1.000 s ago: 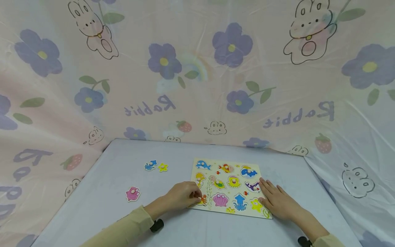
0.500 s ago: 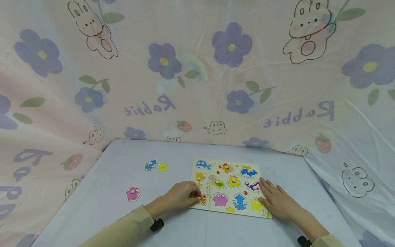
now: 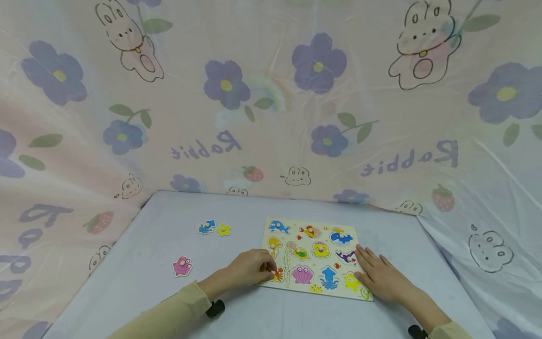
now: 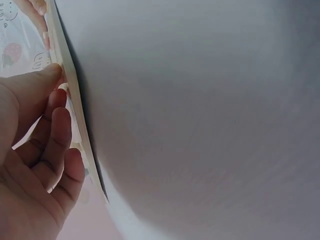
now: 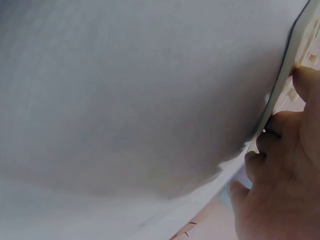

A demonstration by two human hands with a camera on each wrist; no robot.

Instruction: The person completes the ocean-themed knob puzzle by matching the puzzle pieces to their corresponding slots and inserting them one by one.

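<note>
A: State the position of the working piece.

B: The small orange crab-shaped piece (image 3: 279, 275) is at the near left corner of the flat, cream, rectangular board (image 3: 295, 224). The left hand (image 3: 254, 268) pinches it between thumb and finger, covering its left side.

A: Which step is in hand?

B: In my judgement, handling the crab at its own place on the board. Seating or lifting cannot be told, nor whether the piece lies flush. For seating, the next move calls for alignment and even downward pressure; for lifting, a straight upward pull.

A: State of the right hand?

B: The right hand (image 3: 383, 275) has extended fingers and grips nothing. It rests against the board's right edge, just beside the purple whale-shaped piece (image 3: 346, 257), probably as a steady.

A: What lies beyond the board?

B: On the white tabletop (image 3: 245, 212), to the left: a pink shell-shaped piece (image 3: 182, 266), a blue squid-shaped piece (image 3: 206, 227) and a yellow star-shaped piece (image 3: 224, 230).

A: Compare the views.

B: Only the head view shows these three loose pieces. The left wrist view adds the board's edge in profile and the curled fingers behind the thumb; the crab's face is not readable there.
</note>
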